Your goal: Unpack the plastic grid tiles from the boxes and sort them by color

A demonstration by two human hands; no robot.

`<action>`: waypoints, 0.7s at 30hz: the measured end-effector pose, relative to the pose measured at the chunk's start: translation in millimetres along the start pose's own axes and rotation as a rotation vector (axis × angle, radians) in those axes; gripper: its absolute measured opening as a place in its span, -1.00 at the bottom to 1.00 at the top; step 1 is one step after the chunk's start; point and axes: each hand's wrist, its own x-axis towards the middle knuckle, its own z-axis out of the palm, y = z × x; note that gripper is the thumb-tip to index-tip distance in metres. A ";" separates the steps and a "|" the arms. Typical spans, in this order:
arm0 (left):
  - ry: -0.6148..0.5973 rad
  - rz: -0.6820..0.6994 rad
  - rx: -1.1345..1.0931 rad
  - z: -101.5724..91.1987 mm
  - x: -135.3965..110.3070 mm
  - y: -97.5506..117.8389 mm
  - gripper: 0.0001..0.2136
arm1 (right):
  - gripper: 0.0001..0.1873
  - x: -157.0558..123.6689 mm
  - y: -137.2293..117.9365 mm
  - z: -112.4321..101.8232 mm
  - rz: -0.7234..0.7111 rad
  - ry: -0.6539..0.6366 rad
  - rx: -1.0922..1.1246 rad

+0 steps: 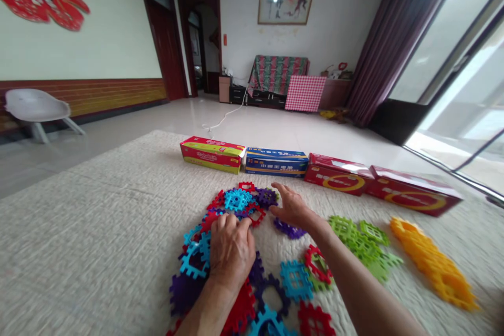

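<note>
My left hand (232, 247) rests on a pile of notched plastic building pieces, its fingers bent down and close together; whatever lies under the fingertips is hidden. My right hand (290, 206) hovers at the pile's right side with thumb and fingers apart, holding nothing I can see. Near its fingertips lies a dark purple piece (266, 197), and another purple piece (289, 229) lies below the palm. Light blue pieces (238, 199) and a red frame piece (256, 215) sit between the hands. Closer to me are a blue window piece (296, 279) and a red ring piece (317, 263).
Green pieces (360, 244) and a row of yellow pieces (433, 262) are grouped on the right of the pale textured mat (118, 210). Beyond the pile stand a red-yellow box (212, 155), a blue box (276, 163) and two red boxes (338, 174). A white chair (37, 107) is far left.
</note>
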 end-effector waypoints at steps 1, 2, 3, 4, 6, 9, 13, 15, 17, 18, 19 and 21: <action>0.000 -0.003 -0.004 -0.4 0.0 0.2 -0.79 | -0.33 4.8 -0.3 3.9 0.016 -0.005 -0.001; -0.001 -0.007 -0.006 -0.7 0.1 0.3 -0.80 | -0.35 8.6 -0.5 7.0 0.029 -0.009 -0.002; -0.001 -0.009 -0.008 -1.0 0.2 0.4 -0.80 | -0.37 11.3 -0.8 9.5 0.033 -0.013 -0.003; -0.001 -0.010 -0.009 -1.1 0.3 0.5 -0.80 | -0.41 12.9 -1.4 11.4 0.027 -0.014 -0.003; -0.001 -0.009 -0.006 -1.1 0.5 0.8 -0.80 | -0.49 13.0 -3.5 13.3 -0.005 -0.005 -0.007; 0.002 0.003 0.002 -0.7 0.9 1.2 -0.80 | -0.50 6.0 -8.5 11.4 -0.064 0.036 -0.026; 0.005 0.013 0.020 -0.6 1.3 1.2 -0.79 | -0.38 -8.3 -14.7 2.0 -0.147 0.116 -0.072; 0.003 0.020 0.025 -0.5 1.5 0.9 -0.79 | -0.40 -14.9 -15.4 -4.9 -0.183 0.151 -0.093; 0.005 0.029 0.028 -0.4 1.3 0.5 -0.79 | -0.43 -22.0 -13.1 -13.7 -0.198 0.183 -0.107; 0.007 0.032 0.031 -0.3 1.0 0.3 -0.79 | -0.44 -26.6 -10.7 -19.1 -0.195 0.200 -0.110; 0.010 0.034 0.036 -0.1 0.8 0.0 -0.78 | -0.46 -32.3 -7.3 -25.2 -0.186 0.219 -0.111; 0.015 0.038 0.048 0.1 0.3 -0.6 -0.78 | -0.49 -49.0 2.1 -38.5 -0.155 0.263 -0.110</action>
